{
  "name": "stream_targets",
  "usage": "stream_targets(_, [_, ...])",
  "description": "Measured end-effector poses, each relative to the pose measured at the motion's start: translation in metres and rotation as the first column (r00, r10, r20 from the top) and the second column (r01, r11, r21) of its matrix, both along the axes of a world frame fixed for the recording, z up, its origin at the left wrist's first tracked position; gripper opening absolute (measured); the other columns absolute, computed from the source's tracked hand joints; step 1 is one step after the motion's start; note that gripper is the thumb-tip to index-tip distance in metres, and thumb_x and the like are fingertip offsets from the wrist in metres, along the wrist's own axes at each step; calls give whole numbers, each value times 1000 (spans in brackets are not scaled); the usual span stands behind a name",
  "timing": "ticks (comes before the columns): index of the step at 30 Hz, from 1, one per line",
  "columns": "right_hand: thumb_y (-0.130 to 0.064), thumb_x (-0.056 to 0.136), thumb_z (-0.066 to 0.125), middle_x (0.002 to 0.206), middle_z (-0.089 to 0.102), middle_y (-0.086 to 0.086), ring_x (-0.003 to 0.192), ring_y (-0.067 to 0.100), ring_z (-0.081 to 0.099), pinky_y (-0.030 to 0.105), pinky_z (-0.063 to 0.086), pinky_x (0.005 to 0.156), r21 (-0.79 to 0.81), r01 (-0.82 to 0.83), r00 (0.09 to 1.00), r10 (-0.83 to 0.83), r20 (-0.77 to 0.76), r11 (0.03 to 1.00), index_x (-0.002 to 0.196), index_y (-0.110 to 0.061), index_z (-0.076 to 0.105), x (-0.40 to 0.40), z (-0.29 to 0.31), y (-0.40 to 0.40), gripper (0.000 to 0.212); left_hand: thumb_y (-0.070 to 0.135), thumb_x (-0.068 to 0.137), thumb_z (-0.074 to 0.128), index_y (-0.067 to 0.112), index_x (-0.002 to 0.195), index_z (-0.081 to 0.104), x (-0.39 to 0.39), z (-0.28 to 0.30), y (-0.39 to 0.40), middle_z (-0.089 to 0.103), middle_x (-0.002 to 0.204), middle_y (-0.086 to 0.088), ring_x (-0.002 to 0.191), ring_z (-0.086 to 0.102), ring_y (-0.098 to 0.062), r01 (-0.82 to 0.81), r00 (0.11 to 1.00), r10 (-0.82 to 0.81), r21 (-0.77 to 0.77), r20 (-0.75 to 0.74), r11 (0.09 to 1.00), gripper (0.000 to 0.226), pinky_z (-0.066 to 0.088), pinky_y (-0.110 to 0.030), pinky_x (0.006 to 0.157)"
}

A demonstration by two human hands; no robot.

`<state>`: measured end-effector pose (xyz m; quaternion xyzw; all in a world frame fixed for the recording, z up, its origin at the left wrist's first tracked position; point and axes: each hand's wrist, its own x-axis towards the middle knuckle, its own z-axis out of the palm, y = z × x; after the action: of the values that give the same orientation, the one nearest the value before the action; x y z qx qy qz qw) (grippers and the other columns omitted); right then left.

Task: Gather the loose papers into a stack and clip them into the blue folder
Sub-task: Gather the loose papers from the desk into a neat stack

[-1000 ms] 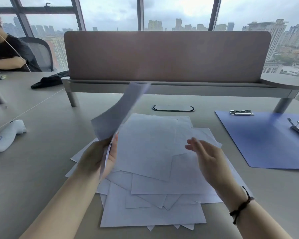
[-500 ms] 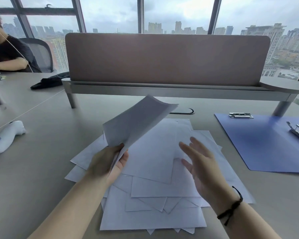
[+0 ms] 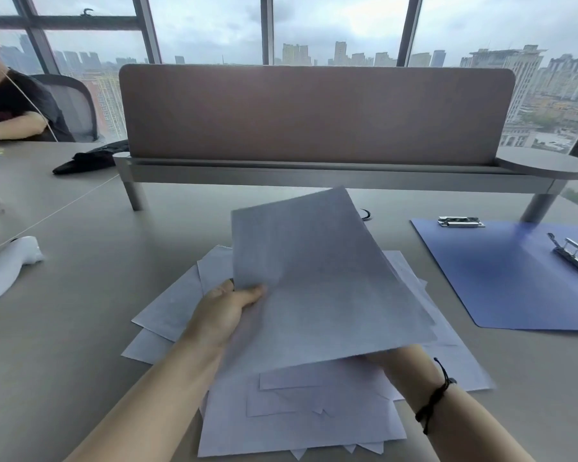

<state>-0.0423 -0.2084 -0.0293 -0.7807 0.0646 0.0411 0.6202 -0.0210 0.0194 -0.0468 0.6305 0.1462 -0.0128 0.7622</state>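
Holding a sheet of paper point(image 3: 317, 278) above the desk point(image 3: 90, 328), the left hand point(image 3: 226, 310) pinches its near left edge, thumb on top and fingers underneath. The sheet tilts up towards the far side and hides most of the right hand point(image 3: 399, 358), which sits under its near right corner; only the back of that hand and a wrist with a black cord bracelet point(image 3: 434, 395) show, so whether it grips the sheet cannot be told.

Beneath the sheet lies the loose pile of papers point(image 3: 301, 425), fanned out at odd angles near the front edge of the desk. The blue folder point(image 3: 508, 278) lies open and flat towards the right edge, apart from the pile, with one metal clip point(image 3: 461, 222) at its far edge and a second metal clip point(image 3: 576, 258) further right.

A white controller point(image 3: 5, 266) rests near the left edge. A brown divider screen point(image 3: 314, 115) stands along the far side, with a black cloth point(image 3: 90, 158) beside its left end. Another person point(image 3: 12, 105) sits at the far left corner.
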Motion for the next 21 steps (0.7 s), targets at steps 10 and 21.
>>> stream_targets(10, [4, 96, 51, 94, 77, 14, 72, 22, 69, 26, 56, 54, 543, -49, 999, 46, 19, 838, 96, -7, 80, 3, 12, -19, 31, 18, 90, 68, 18, 121, 69, -2, 14, 14, 76, 115, 0, 107, 71, -23, -159, 967, 143, 62, 211, 985, 31, 52, -44, 99])
stream_targets(21, [-1, 100, 44, 96, 73, 19, 79, 29, 65, 30, 57, 60, 557, -182, 980, 196, 36, 810, 101, -6, 80, -8, 20, -18, 36, 23, 92, 67, 12, 115, 75, -7, 18, 22, 78, 109, -11, 98, 75, -31, 35, 999, -36, -97, -8, 995, 26, 56, -40, 83])
